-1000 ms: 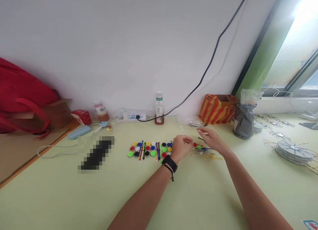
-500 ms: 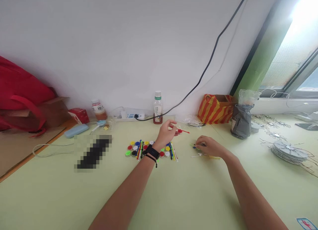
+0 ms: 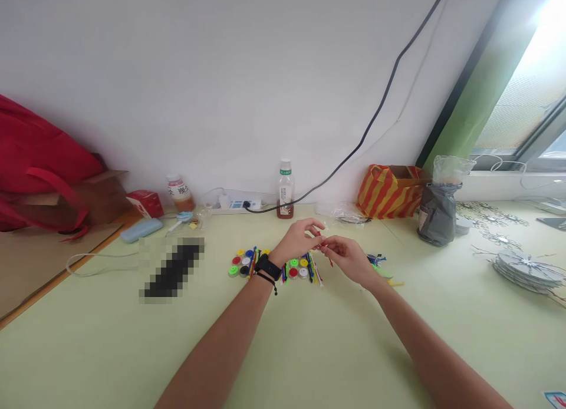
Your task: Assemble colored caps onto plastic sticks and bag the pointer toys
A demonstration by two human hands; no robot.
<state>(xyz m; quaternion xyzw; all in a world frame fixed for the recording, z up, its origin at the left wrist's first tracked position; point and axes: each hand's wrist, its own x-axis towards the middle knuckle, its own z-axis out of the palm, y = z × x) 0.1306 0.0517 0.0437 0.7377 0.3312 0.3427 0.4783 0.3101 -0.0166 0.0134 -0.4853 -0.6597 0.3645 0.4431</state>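
My left hand (image 3: 300, 241), with a black watch (image 3: 267, 267) and a dark cord at the wrist, is closed around a small red plastic piece with an arrow-tipped stick (image 3: 331, 263). My right hand (image 3: 347, 257) meets it fingertip to fingertip, its thumb and finger pinched at the red piece; what lies between them is hidden. Below and left of the hands, rows of round coloured discs (image 3: 293, 273) lie beside bundles of coloured arrow sticks (image 3: 315, 270). More loose sticks (image 3: 384, 271) in blue, green and yellow lie right of my right hand, partly behind it.
Against the wall stand a drink bottle (image 3: 285, 191), a power strip (image 3: 239, 205), and a striped bag (image 3: 389, 191). A dark wrapped container (image 3: 437, 214) and a stack of grey discs (image 3: 524, 270) are at the right. A red box (image 3: 145, 203) and light blue case (image 3: 141, 230) sit left.
My right hand has moved up and left from the loose sticks to meet my left hand. The red stick now points downward instead of out to the right. The view has shifted slightly.
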